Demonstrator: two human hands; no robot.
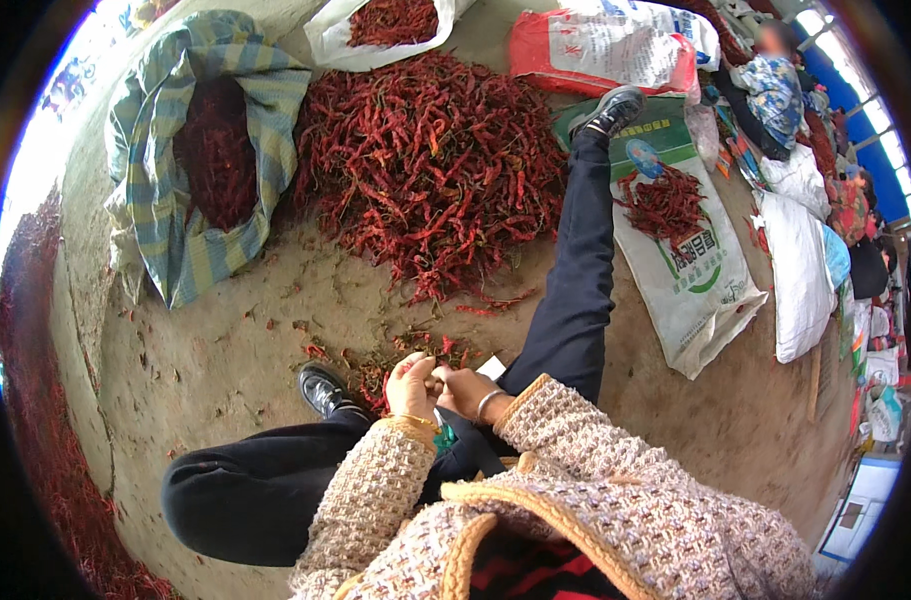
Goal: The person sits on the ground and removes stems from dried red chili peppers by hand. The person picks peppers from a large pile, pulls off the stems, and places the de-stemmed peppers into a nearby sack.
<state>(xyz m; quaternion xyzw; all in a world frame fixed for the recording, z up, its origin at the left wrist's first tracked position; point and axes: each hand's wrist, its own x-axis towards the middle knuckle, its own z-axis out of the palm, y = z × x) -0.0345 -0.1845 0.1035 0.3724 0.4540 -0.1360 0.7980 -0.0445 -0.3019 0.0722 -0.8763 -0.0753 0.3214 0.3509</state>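
Observation:
In front of my lap, my left hand (pixel 410 388) and my right hand (pixel 462 391) meet with fingers pinched together. Whatever lies between the fingertips is too small to make out. Just beyond and left of them, a low litter of dry stems and red chili bits (pixel 372 372) covers the floor. Farther ahead rises a large pile of dried red chilies (pixel 430 165). To its right, a smaller heap of chilies (pixel 665 205) rests on a flattened white and green sack (pixel 710 320), next to my outstretched right leg (pixel 578 260).
A plaid sack (pixel 280 120) at the left stands with its mouth wide, chilies (pixel 215 155) inside. A white bag (pixel 325 40) of chilies and a red and white sack (pixel 600 55) are beyond the pile. More chilies (pixel 50 430) line the far left. Another person (pixel 770 95) sits at the right.

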